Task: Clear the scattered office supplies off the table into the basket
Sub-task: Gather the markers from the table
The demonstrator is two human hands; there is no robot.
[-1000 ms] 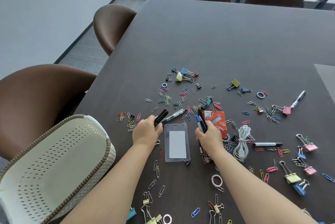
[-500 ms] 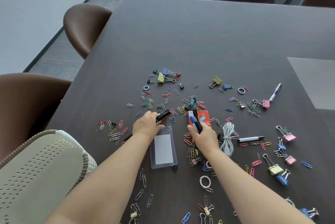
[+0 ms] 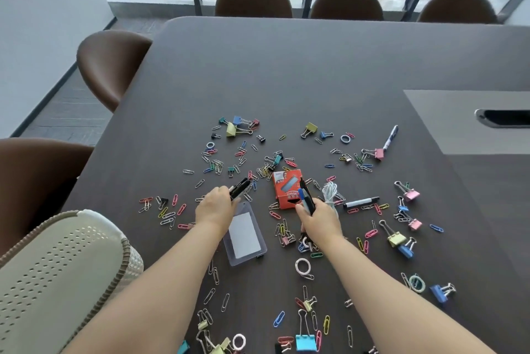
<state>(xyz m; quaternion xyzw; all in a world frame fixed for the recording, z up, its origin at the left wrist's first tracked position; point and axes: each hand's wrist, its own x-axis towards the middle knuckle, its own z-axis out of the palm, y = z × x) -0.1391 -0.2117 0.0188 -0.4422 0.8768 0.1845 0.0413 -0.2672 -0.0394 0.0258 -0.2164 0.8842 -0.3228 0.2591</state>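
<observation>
Dark table (image 3: 315, 81) fills the view, office supplies strewn across its middle. The white perforated basket (image 3: 57, 282) waits at the near left corner, apart from most of the clutter. A clear badge holder (image 3: 245, 234) lies between the arms, a red box (image 3: 286, 187) just beyond. The left hand (image 3: 215, 209) grips black pens (image 3: 239, 188); the right hand (image 3: 319, 220) curls round two markers (image 3: 306, 201), touching the box's edge. Paper clips (image 3: 278, 318) and binder clips (image 3: 305, 342) lie everywhere.

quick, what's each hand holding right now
Left hand: grips black markers.
Right hand: grips pens, one with a blue cap.
</observation>
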